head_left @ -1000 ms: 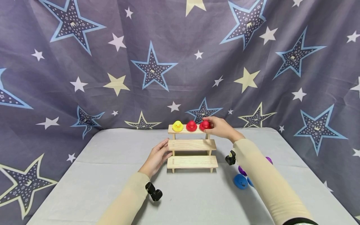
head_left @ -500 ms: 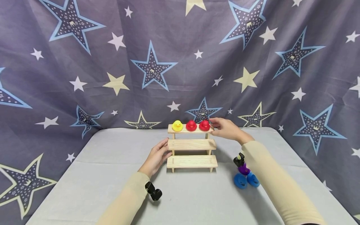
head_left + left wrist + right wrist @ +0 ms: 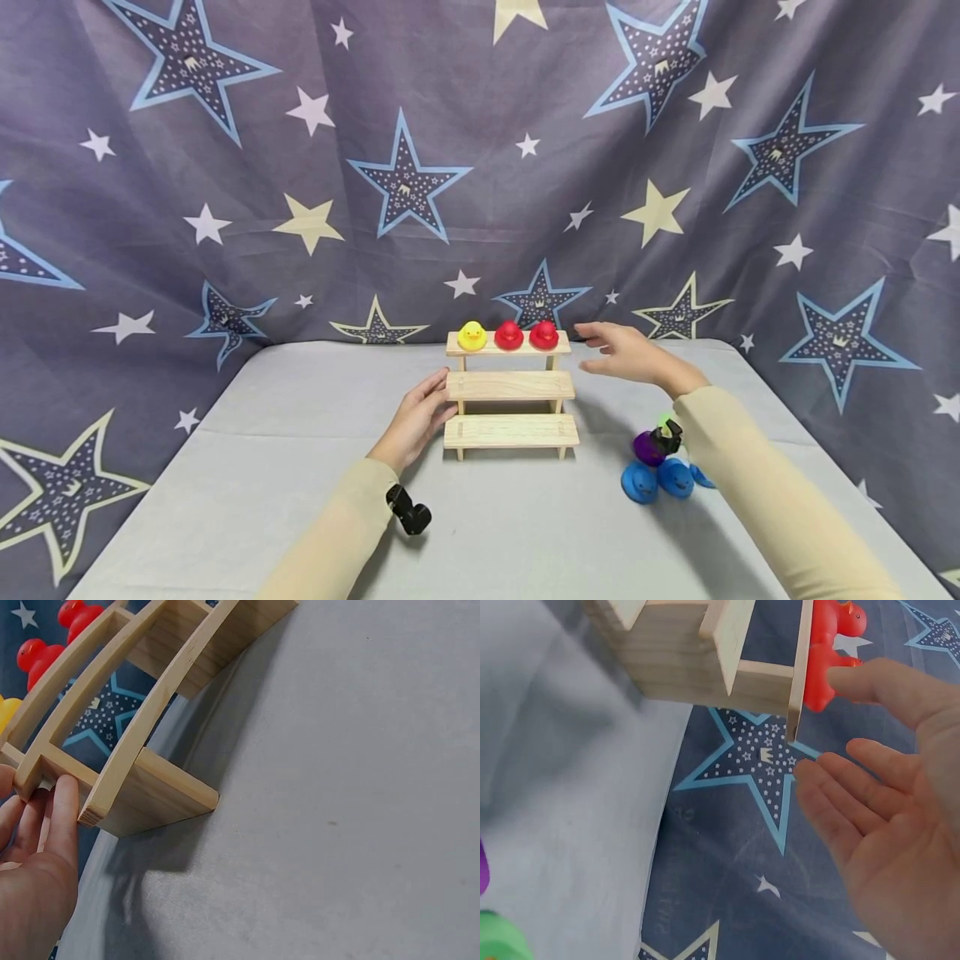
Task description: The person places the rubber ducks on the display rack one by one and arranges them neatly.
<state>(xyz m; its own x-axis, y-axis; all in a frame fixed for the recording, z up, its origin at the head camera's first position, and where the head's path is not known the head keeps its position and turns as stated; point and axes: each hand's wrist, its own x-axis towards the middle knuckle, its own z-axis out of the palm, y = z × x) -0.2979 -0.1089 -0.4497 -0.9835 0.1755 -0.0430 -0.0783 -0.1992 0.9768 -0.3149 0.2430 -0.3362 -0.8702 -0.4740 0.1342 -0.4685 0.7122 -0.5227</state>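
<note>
A three-tier wooden display stand (image 3: pixel 512 385) stands on the table, with a yellow rubber duck (image 3: pixel 472 336) and two red rubber ducks (image 3: pixel 508 336) in a row on its top tier. My left hand (image 3: pixel 415 419) holds the left end of the middle tier; the left wrist view shows its fingers (image 3: pixel 66 802) against the wood. To the right of the top tier my right hand (image 3: pixel 626 354) hovers with nothing in it, thumb and fingers spread, apart from the nearer red duck (image 3: pixel 819 679) in the right wrist view.
On the table right of the stand is a cluster of blue ducks (image 3: pixel 640 482), a purple duck (image 3: pixel 648 448) and a green one (image 3: pixel 502 936), partly hidden by the right wrist's camera and sleeve. A star-patterned cloth (image 3: pixel 405 275) hangs behind the table.
My right hand has let go of the right-hand red duck and drawn back to the right, its fingers spreading. The duck stays on the top tier. My left hand keeps its place.
</note>
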